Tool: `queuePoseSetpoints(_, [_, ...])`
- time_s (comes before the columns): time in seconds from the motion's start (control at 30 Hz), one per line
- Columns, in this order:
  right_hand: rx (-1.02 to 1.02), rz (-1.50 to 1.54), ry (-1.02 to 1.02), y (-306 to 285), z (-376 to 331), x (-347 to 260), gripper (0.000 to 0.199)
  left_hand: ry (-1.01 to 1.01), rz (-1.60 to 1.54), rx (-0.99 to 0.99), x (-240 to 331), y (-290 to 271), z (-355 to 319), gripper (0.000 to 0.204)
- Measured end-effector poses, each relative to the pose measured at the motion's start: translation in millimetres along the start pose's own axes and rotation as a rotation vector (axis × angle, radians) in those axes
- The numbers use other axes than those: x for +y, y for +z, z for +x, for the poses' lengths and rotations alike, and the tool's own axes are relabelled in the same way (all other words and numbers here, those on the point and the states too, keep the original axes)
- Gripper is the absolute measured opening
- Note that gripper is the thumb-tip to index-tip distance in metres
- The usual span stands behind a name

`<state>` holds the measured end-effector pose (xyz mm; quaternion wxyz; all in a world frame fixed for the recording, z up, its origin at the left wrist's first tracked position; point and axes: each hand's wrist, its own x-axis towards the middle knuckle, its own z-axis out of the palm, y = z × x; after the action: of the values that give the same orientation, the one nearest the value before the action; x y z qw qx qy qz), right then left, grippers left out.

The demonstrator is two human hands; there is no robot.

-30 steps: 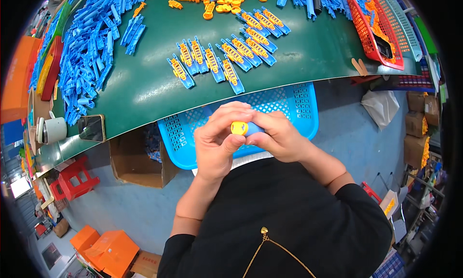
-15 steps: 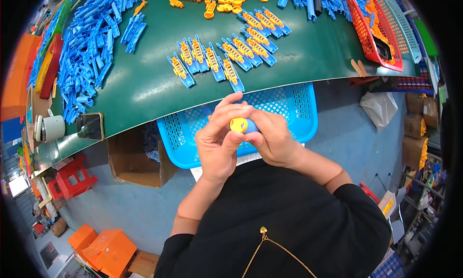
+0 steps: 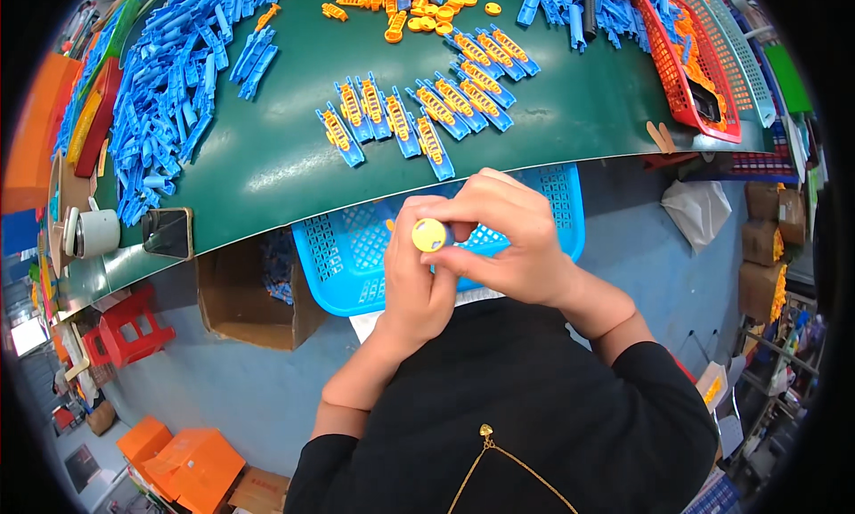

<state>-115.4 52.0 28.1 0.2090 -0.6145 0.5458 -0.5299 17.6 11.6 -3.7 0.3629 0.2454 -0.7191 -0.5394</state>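
Over the near edge of the table, my left hand (image 3: 411, 287) and my right hand (image 3: 512, 238) are closed together on a blue plastic tube with a round yellow end cap (image 3: 429, 235). The cap faces up toward me; most of the blue body is hidden by my fingers. My left fingers wrap round its left side, while my right thumb and fingers pinch it from the right. Beyond my hands, blue pieces with orange ladder-shaped inserts (image 3: 435, 146) lie in slanted rows on the green table (image 3: 267, 149). Below my hands sits a blue plastic basket (image 3: 334, 291).
Loose blue parts (image 3: 169, 95) are heaped at the left, and orange parts (image 3: 394, 26) lie at the far middle. A red basket (image 3: 663, 69) stands far right. At the left edge are a phone (image 3: 167, 233) and a mug (image 3: 96, 232). A cardboard box (image 3: 245, 309) sits below.
My right hand has shifted its grip, with its back now raised over the tube. My left fingers have drawn in, and the yellow cap now faces more directly upward.
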Motion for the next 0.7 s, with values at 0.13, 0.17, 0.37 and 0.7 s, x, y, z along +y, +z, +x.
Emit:
queuePoseSetpoints(0.13, [0.007,0.002,-0.121,2.3,10.3,0.1,0.030,0.045,0.046,0.071,-0.1,0.3,4.6,0.032])
queuePoseSetpoints(0.17, [-0.011,0.008,-0.132,1.9,12.4,-0.7,0.029,-0.003,0.020,0.113,-1.1,0.8,4.3,0.028])
queuePoseSetpoints(0.37, [-0.072,-0.362,-0.404,-7.6,40.5,-2.6,0.039,-0.089,0.127,0.096,0.8,-7.3,1.7,0.021])
queuePoseSetpoints(0.7, [-0.204,-0.395,-0.663,0.1,51.4,0.3,0.039,0.048,0.344,0.063,13.8,-20.2,7.0,0.018])
